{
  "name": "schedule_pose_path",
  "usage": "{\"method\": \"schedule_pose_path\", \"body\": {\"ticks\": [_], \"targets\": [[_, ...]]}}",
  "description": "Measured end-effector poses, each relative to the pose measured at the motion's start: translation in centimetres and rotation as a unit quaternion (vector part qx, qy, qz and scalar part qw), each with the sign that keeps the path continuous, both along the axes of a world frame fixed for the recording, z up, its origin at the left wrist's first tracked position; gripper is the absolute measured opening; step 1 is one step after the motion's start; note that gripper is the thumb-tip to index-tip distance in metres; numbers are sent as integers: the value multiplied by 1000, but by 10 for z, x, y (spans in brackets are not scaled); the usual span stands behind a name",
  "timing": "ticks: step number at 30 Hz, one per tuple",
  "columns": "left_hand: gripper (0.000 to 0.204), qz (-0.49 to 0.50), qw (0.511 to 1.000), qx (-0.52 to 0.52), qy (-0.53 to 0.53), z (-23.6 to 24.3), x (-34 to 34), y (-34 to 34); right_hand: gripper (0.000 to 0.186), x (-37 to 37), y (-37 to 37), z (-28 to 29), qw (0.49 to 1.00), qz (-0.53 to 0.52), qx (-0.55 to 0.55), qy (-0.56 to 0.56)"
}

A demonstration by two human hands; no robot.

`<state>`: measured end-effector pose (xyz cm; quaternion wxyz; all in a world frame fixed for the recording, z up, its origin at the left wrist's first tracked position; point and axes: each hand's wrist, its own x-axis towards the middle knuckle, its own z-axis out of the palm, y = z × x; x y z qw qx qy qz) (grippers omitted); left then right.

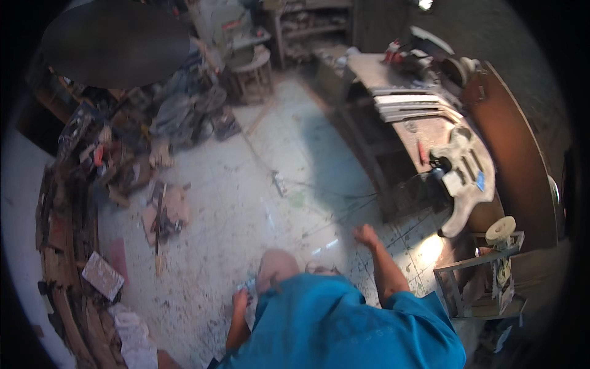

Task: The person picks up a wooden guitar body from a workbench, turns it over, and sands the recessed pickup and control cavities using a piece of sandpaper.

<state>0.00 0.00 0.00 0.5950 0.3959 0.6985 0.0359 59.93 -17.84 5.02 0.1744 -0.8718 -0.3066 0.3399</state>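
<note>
Guitar body (466, 175), pale and unfinished, lies flat on the desk (424, 132), near its front end beside a red pencil (420, 152). Right hand (365, 234) hangs loosely curled and holding nothing, over the dusty floor (246, 203), well short of the desk. Left hand (240, 299) sits by the knee, pinching something small and pale; what it is, I cannot tell.
</note>
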Motion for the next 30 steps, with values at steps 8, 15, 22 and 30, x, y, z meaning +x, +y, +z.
{"method": "schedule_pose_path", "body": {"ticks": [8,15,22,30], "targets": [[41,-90,993,-61,54,-8,74,179,36,46,165,14,996,-74,4,52],[46,-154,984,-38,84,3,228,462,41,54,195,12,942,-211,-141,222],[39,-252,962,102,-10,45,495,712,50,140,280,7,917,-348,-68,182],[43,-217,970,74,-83,38,651,810,45,330,448,12,893,-429,133,18]]}}
